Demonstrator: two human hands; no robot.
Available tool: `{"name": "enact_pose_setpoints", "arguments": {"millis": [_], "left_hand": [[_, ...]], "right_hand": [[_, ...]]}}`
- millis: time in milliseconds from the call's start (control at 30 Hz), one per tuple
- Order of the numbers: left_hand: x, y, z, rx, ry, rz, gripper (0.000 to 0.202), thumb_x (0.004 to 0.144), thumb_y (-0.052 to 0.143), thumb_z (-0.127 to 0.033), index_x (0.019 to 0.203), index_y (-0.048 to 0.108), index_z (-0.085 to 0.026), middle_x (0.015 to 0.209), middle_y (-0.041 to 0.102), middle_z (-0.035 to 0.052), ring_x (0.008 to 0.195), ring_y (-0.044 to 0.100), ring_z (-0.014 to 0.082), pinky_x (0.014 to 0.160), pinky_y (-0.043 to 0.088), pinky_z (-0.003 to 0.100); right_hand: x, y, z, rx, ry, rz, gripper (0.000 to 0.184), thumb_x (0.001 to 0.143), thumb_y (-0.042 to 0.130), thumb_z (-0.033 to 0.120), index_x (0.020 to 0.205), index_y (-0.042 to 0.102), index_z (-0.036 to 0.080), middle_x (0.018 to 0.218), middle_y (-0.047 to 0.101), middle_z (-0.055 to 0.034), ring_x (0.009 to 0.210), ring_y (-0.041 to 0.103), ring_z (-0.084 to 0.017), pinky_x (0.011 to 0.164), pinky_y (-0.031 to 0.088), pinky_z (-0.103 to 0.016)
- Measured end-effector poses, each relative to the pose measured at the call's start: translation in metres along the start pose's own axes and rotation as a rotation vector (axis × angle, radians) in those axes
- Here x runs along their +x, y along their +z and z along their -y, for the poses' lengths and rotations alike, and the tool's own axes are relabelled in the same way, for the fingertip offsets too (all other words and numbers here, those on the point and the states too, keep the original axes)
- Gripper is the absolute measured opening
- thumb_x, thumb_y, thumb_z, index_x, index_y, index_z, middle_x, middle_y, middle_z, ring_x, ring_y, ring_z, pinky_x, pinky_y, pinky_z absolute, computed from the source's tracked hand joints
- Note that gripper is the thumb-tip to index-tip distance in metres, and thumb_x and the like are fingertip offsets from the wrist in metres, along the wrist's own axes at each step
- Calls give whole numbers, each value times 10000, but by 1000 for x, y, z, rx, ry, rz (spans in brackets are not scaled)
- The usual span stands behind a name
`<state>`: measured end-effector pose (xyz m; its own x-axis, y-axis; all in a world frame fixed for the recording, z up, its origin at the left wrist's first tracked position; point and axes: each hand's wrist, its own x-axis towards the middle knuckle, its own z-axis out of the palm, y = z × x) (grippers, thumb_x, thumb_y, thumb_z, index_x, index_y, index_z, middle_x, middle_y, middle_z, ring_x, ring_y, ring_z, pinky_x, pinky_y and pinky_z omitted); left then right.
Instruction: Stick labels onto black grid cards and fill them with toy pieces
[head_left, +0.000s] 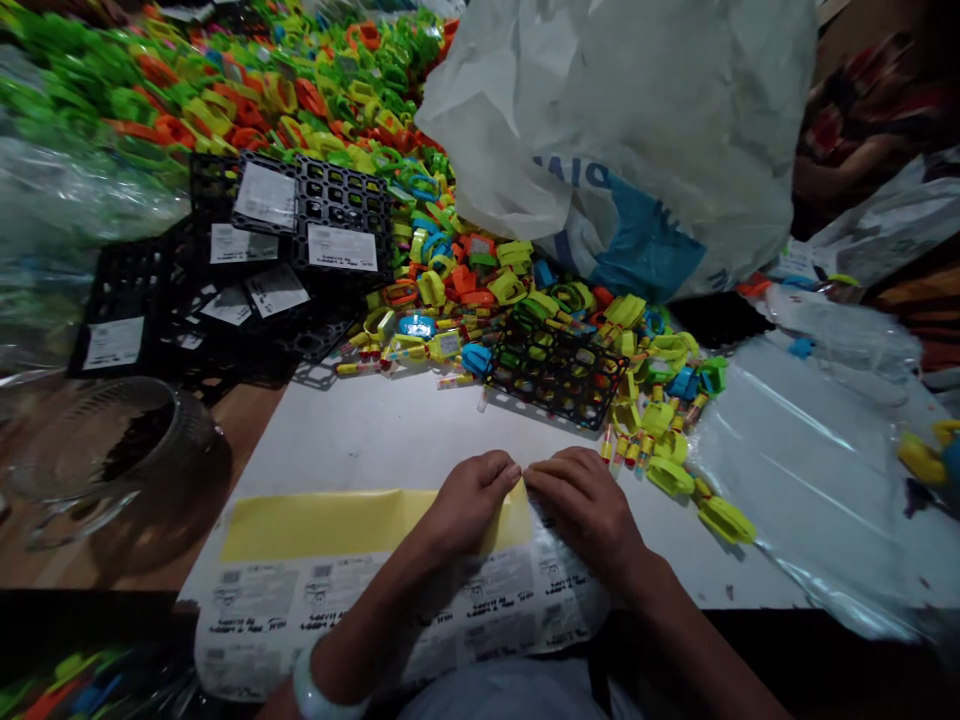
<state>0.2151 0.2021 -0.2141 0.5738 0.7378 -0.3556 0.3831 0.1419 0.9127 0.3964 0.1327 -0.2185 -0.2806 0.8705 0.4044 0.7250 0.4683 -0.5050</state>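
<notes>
A sheet of printed stickers (259, 610) lies across the front edge of the white board, with a bare yellow backing strip (315, 525) along its far side. My left hand (469, 500) pinches the sheet's far edge between thumb and forefinger. Right beside it, my right hand (589, 515) closes its fingertips on the same edge, the two sets of fingertips almost touching. Whether a single sticker is between the fingers is hidden. Beyond my hands, a black plastic grid tray (559, 370) rests on a heap of toy watch-like bands (510, 285) and small capped tubes.
Black grid trays with white stickers (341, 248) are stacked at the left. A glass cup (112, 450) stands on the wooden surface. A large white sack (622, 120) rises behind the heap. Clear plastic bags (810, 470) lie at right; another person's arm (847, 165) shows beyond.
</notes>
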Motion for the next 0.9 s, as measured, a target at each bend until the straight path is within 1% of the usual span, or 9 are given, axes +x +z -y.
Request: {"name": "enact_pose_setpoints", "arguments": {"millis": [67,133,233,367,500,600,700,800,900], "left_hand": [[1,1,1,16,-3,-3,324,857,420,-461,645,419,-216,657,429,-16,677,388,149,619,336,276],[1,1,1,22,1,-4,319,859,422,-450,639,414,-219,654,435,-14,670,383,149,612,335,276],[2,0,2,4,18,3,317,862,437,-433,629,414,-218,654,433,-17,659,378,143,607,335,278],[1,-5,4,9,40,-10,317,880,435,-420,639,419,-216,661,438,-22,660,395,138,610,351,272],[2,-12,8,245,50,-52,324,915,406,-403,663,480,-215,677,528,-5,662,460,153,627,355,292],[5,-7,4,492,121,-48,296,942,390,-374,800,595,-214,807,650,39,764,552,198,719,382,337],[11,7,-5,553,207,4,257,943,427,-357,990,633,-211,996,698,71,903,596,233,804,403,360],[17,19,-11,523,172,39,262,944,414,-296,919,652,-191,920,701,69,865,612,217,760,418,325],[21,23,-11,505,146,33,280,947,398,-290,865,648,-193,860,685,55,835,607,199,734,415,302]], "right_hand": [[-3,1,-2,-5,-45,0,355,914,529,114,1227,570,275,1129,683,-58,1010,571,-221,883,457,-433],[-3,2,-2,40,-37,6,311,914,523,111,1183,582,258,1117,683,-60,999,577,-212,866,464,-417],[-1,3,-3,123,65,23,254,918,525,136,1146,583,231,1054,670,-70,990,579,-203,855,477,-388],[-6,0,-11,126,225,70,304,927,553,241,1230,556,237,1142,640,-86,1091,555,-223,939,463,-414],[-16,-9,-22,200,397,83,283,905,595,307,1184,598,257,1138,654,-68,1063,591,-221,929,490,-403],[-20,-11,-24,282,486,62,211,895,609,289,1103,639,262,1072,683,-44,986,636,-197,874,522,-353],[-20,-7,-21,284,446,9,197,886,624,270,1082,640,254,1037,689,-41,951,647,-185,847,531,-324],[-20,-3,-17,168,325,-23,202,909,587,231,1107,625,236,1012,668,-63,941,626,-184,821,529,-325],[-25,-1,-14,-59,196,-48,295,903,584,168,1191,602,230,1039,645,-87,960,589,-202,829,507,-371]]}}
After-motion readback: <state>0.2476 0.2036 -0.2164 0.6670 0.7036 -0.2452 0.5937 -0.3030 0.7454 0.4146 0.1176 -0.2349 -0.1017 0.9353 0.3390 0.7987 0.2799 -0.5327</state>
